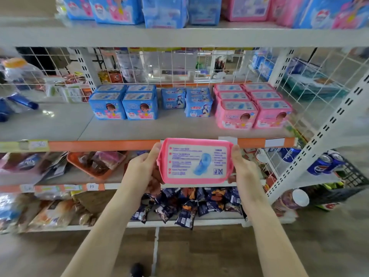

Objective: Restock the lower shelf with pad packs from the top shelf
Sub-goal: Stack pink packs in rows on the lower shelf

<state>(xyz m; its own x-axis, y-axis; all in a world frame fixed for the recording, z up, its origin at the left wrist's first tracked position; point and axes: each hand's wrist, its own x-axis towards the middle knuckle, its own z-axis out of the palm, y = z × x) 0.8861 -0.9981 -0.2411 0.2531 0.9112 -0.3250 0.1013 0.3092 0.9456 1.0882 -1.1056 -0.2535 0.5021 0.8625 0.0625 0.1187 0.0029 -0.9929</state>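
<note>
The left hand (142,169) grips the left end of a pink pad pack (194,161), thumb along its upper corner and fingers curled underneath, while the right hand (243,166) clasps the right end in the same way. The pack is held flat between them, its printed white panel facing up, in the air just in front of the orange edge strip (103,145) of the lower shelf (119,128) and not touching it. On that shelf, far behind the pack and to the right, stands a block of matching pink packs (253,105) in two rows. Smaller blue packs (187,101) stand in the middle and larger blue packs (123,102) to the left, with bare shelf in front of all of them. A white wire grid (169,64) backs the shelf. Above, the top shelf (179,38) carries more blue and pink packs (165,11), cut off by the frame. Below the hands lie dark snack bags (189,206) and an orange tray (95,164), with blue soda cans (323,161) to the right.
</note>
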